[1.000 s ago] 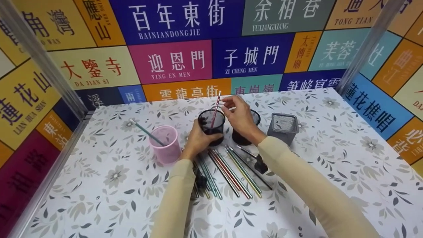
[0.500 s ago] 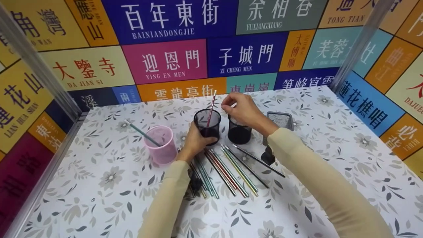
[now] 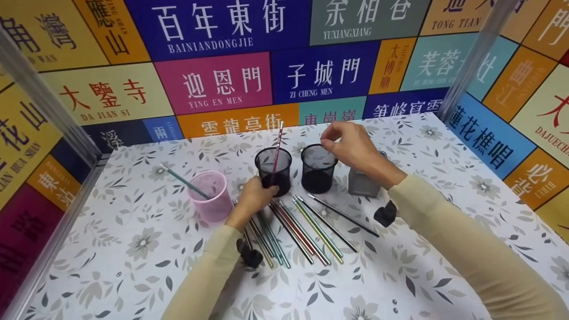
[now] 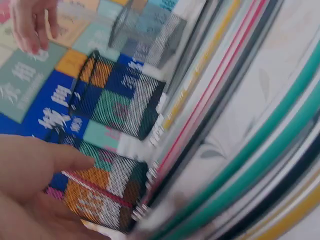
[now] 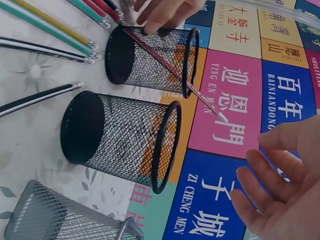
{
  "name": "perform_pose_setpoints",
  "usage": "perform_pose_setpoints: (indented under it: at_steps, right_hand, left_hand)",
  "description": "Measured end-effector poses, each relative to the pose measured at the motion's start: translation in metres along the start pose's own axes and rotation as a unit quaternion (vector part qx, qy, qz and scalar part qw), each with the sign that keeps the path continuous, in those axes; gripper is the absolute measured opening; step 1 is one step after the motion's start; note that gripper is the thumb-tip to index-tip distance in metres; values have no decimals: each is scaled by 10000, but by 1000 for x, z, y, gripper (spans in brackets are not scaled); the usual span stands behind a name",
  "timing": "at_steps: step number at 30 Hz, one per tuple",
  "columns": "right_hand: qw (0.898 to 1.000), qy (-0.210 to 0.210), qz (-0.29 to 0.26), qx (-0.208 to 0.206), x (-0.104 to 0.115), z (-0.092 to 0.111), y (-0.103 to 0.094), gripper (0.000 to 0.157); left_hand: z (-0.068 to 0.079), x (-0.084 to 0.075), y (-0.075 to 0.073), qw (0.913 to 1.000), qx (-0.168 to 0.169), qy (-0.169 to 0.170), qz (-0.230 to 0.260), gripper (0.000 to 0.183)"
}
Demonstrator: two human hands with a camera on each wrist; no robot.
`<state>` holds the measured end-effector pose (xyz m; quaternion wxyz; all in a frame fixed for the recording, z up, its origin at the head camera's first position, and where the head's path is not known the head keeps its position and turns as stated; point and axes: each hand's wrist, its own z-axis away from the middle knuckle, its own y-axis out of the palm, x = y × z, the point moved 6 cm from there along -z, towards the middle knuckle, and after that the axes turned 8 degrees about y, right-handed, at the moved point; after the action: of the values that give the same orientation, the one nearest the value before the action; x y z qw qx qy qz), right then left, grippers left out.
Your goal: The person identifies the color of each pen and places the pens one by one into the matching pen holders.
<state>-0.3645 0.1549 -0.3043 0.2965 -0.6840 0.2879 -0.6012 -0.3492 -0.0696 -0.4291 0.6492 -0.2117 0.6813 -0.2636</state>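
Red-patterned pencil (image 3: 279, 138), leaning toward one o'clock inside a round black wire-mesh cup (image 3: 283, 178). The left hand (image 3: 252, 195) grips the cup at seven o'clock, presumably for steadiness; the right hand (image 3: 353, 144), loosely curved, holds nothing. A pink wall panel (image 3: 212, 84), at eleven o'clock, reads “YING EN MEN”; a dark-blue wall panel (image 3: 318, 75), at one, “ZI CHENG MEN”.

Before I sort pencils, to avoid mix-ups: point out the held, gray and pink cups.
Held cup (image 3: 283, 176), head view: mesh wall.
Gray cup (image 5: 75, 217), right wrist view: mesh wall.
Pink cup (image 3: 214, 207), head view: front wall.
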Motion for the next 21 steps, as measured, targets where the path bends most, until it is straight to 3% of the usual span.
perform_pose_setpoints:
  at_steps: [4, 9, 12, 18, 21]
  right_hand:
    - [9999, -19, 17, -105, -5, 9, -3, 16]
    - [9998, -133, 76, -153, -12, 25, 0, 15]
    - [9992, -279, 180, -232, -17, 34, 2, 13]
    - [9983, -296, 315, -381, -28, 46, 7, 9]
    - [9989, -147, 291, -339, -38, 52, 12, 7]
  left_hand:
    - [9, -8, -6, 9995, -68, 17, -298, 33]
    - [16, -12, -14, 9965, -430, 69, -709, 24]
    - [16, -16, -13, 9956, -464, 269, -766, 21]
    - [14, -22, -1, 9958, -392, 797, -237, 20]
    - [14, -22, 8, 9959, -262, 845, 205, 25]
